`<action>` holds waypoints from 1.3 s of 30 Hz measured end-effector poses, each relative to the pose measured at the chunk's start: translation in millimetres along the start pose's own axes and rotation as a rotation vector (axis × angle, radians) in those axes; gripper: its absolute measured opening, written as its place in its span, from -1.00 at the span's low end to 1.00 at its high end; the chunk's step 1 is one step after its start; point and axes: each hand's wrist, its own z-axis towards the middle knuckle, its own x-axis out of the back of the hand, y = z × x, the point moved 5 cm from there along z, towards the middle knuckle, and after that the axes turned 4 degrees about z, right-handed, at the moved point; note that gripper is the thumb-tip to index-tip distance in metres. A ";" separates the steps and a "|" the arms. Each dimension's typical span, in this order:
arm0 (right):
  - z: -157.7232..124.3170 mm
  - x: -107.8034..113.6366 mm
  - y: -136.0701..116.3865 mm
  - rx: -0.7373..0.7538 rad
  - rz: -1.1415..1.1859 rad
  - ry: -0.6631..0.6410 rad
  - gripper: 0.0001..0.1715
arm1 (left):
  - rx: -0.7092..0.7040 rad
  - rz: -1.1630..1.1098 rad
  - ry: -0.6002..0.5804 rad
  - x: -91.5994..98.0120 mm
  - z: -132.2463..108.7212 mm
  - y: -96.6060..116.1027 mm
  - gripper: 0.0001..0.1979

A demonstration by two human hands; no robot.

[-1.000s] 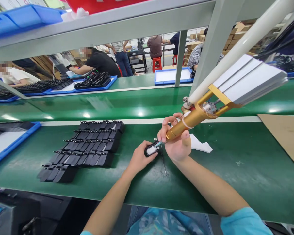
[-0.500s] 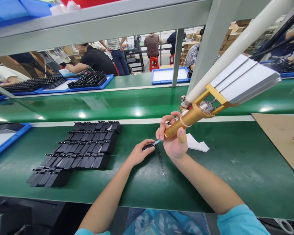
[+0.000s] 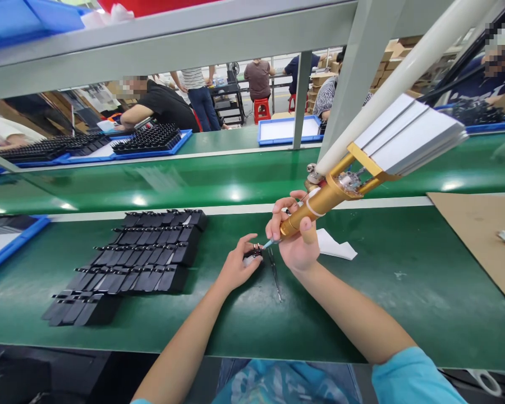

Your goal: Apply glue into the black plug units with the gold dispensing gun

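My right hand (image 3: 297, 238) is closed around the gold barrel of a dispensing tool (image 3: 315, 205) that hangs from a white tube (image 3: 404, 73). Its blue tip touches a small black part (image 3: 253, 253). That part is pinched in the fingers of my left hand (image 3: 237, 266), low over the green mat (image 3: 362, 314). Thin tweezers (image 3: 274, 275) lie on the mat just below the tip. To the left, several rows of matching black parts (image 3: 143, 261) lie stacked on the mat.
A white cloth (image 3: 334, 247) lies behind my right hand. Brown cardboard (image 3: 480, 235) covers the mat's right end. A blue tray (image 3: 8, 241) sits far left. A green conveyor belt (image 3: 193, 179) runs behind, where other people work at trays of black parts.
My left hand has turned the black part so its white face no longer shows and lowered it toward the mat. The tool's tip stays on it. The camera drifted slightly.
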 end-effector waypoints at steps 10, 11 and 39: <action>0.2 1.4 2.3 -0.013 -0.015 0.007 -0.58 | -0.160 0.247 -0.038 5.1 -5.6 8.0 -0.65; 0.2 1.2 2.2 -0.011 -0.010 0.003 -0.58 | -0.173 0.284 -0.048 6.8 -7.6 10.7 -0.64; 16.8 20.7 0.5 0.004 -0.056 0.034 -0.58 | -0.040 0.714 0.029 5.8 -12.4 -0.9 -0.71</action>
